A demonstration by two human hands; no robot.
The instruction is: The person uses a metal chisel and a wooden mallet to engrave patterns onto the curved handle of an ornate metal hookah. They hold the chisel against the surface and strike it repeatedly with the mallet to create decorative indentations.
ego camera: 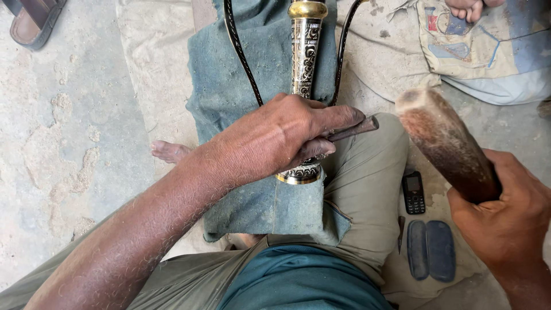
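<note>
My left hand [281, 135] lies over an engraved metal tube [304, 51] with brass ends, resting on a green cloth [241, 74] across my lap. Its fingers are closed on a thin dark metal punch [357, 128] that points to the right over the tube. My right hand [505, 215] grips a thick brown wooden mallet [442, 140], raised at the right, its pale end up and apart from the punch. Two thin black cords [241, 54] run along both sides of the tube.
A small black phone [414, 192], a dark flat case [431, 250] and a thin tool [400, 232] lie on the ground by my right knee. Another person's foot [468, 8] rests on patterned cloth at top right. A sandal [31, 20] sits top left. My bare foot [169, 152] shows left of the cloth.
</note>
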